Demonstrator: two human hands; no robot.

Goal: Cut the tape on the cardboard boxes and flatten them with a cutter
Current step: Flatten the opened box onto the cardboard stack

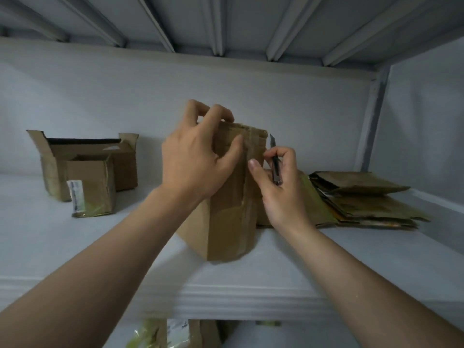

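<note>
Your left hand point(195, 156) grips the upright box point(226, 222), right hand point(278, 194) holds the cutter point(275, 163) beside its vertical tape seam point(244, 194), blade seemingly clear

Your left hand point(190, 167) is covering much of the upright box point(226, 222); the bottom edge is cutting off blurred boxes point(200, 334) under the shelf point(251, 300).

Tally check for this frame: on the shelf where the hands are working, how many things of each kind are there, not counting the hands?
Standing boxes: 3 (middle box, large open box, small box)
Cutting tools: 1 (cutter)
Flattened stacks: 1 (pile of flattened cardboard; its sheets cannot be counted)
Total: 5
</note>
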